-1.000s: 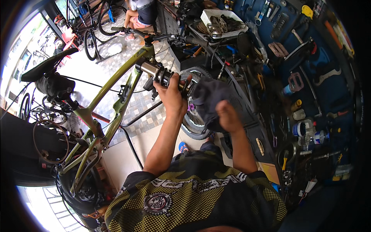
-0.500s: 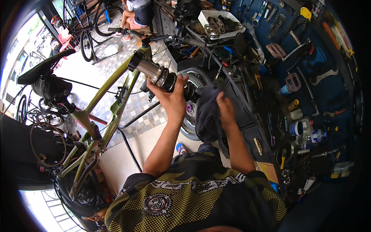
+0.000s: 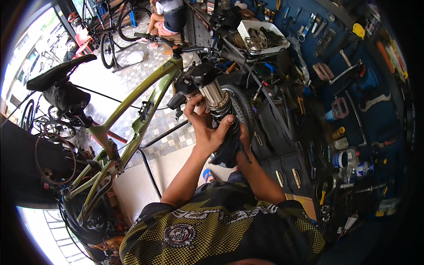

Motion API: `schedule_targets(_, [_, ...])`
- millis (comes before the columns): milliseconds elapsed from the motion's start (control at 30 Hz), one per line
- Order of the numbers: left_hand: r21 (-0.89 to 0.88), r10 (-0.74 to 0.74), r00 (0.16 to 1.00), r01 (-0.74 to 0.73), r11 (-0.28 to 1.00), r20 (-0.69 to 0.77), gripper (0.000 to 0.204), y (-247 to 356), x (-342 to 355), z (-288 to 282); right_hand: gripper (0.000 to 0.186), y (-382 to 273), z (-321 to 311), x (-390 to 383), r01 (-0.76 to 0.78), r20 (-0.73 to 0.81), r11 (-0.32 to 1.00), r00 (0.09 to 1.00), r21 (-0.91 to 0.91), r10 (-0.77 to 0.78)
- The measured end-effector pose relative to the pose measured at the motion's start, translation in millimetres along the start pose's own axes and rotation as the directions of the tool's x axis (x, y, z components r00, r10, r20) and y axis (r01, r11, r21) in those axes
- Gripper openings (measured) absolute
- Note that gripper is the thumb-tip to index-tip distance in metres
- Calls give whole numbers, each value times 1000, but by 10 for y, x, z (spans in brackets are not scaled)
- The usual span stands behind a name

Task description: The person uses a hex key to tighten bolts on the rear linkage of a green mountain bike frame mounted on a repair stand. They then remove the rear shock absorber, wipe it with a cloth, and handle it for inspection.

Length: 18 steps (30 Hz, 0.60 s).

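Observation:
Held before me at a tilt is what looks like a bike shock absorber (image 3: 217, 98), with a black head, a silver tube and black rings at its lower end. My left hand (image 3: 206, 128) is closed round it from the left, thumb across the black part. My right hand (image 3: 244, 148), partly hidden, grips a dark cloth (image 3: 226, 152) against the lower end, which the cloth covers. To the left stands a green bike frame (image 3: 125, 101) with saddle (image 3: 62, 73) and handlebar, apart from my hands.
Behind the shock absorber a bike wheel (image 3: 244, 104) leans near a dark drawer cabinet (image 3: 282, 145). A cluttered bench holds a white basket (image 3: 261, 30) of parts. Tools hang on the blue wall (image 3: 371, 84) at right. A seated person (image 3: 168, 17) is at the far end.
The shock absorber has swung right, away from the frame, and its black head now shows. The cloth has moved from beside it onto its lower end. My right hand has drawn in toward the left.

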State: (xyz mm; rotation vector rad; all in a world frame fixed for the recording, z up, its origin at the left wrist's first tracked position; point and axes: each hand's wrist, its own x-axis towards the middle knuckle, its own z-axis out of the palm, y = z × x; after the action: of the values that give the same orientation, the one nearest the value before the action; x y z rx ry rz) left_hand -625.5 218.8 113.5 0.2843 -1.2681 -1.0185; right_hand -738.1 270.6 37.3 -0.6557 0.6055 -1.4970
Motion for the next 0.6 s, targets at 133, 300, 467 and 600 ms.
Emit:
schedule_targets(133, [-47, -53, 998, 52, 998, -22, 124, 11, -30, -56, 63, 140, 376, 20, -98, -230, 970, 962, 221, 149])
schedule_targets(300, [50, 5, 1000, -5, 999, 0, 136, -7, 67, -100, 67, 568, -145, 79, -191, 209, 655, 977, 731, 51])
schedule_targets(467, [-134, -289, 954, 276, 952, -84, 126, 30, 100, -154, 58, 429, 157, 128, -132, 131, 777, 989, 616, 64])
schedule_targets(600, [-134, -487, 862, 471, 872, -140, 117, 78, 121, -262, 47, 658, -309, -23, -122, 5, 960, 992, 253, 125])
